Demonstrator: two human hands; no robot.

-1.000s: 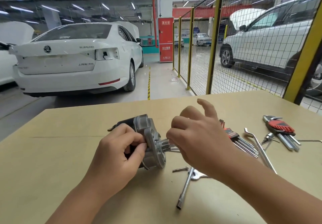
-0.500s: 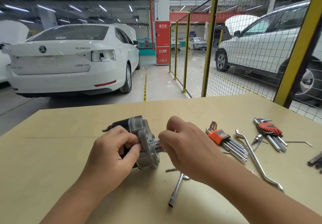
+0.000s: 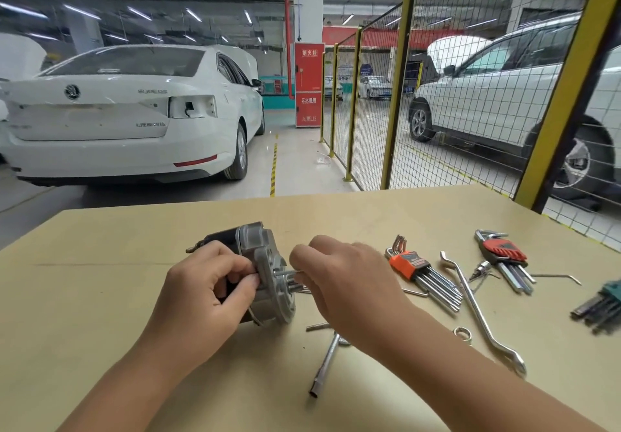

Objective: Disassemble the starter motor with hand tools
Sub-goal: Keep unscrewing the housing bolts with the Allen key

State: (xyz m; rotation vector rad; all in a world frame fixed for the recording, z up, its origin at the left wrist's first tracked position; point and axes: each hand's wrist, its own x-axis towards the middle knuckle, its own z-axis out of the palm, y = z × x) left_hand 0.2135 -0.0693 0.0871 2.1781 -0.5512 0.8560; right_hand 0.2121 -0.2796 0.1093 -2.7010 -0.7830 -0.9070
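A person is working on a starter motor (image 3: pixel 265 273) lying on its side on a tan workbench (image 3: pixel 100 297) in a vehicle workshop, its grey flanged end facing right. The left hand (image 3: pixel 201 293) is gripping the motor's dark body, fingers and thumb curling round it just behind the flange. The right hand (image 3: pixel 346 283) is closing its fingers on a thin metal rod (image 3: pixel 285 273) that is sticking out of the flange face; whether it is a bolt or a key cannot be told, and the fingertips themselves are hidden under the knuckles. Near the right wrist, a T-shaped socket wrench (image 3: pixel 324 367) is lying on the bench. Further right are sitting an orange-holdered hex key set (image 3: pixel 423 273), a loose hex key (image 3: pixel 415 292) just beside it, a long offset ring spanner (image 3: pixel 480 314), a small metal ring (image 3: pixel 462 333), a red-holdered hex key set (image 3: pixel 504 260), a small screwdriver bit (image 3: pixel 480 270), another single L-shaped key (image 3: pixel 557 277) and, at the frame's edge, a green-holdered key set (image 3: pixel 601 307). Beyond the bench, a white sedan (image 3: pixel 117 112) is standing on the left, a red fire cabinet (image 3: pixel 309 85) against a pillar, and a yellow-posted mesh fence (image 3: pixel 470 95) is separating the bay from a white SUV (image 3: pixel 504 102).
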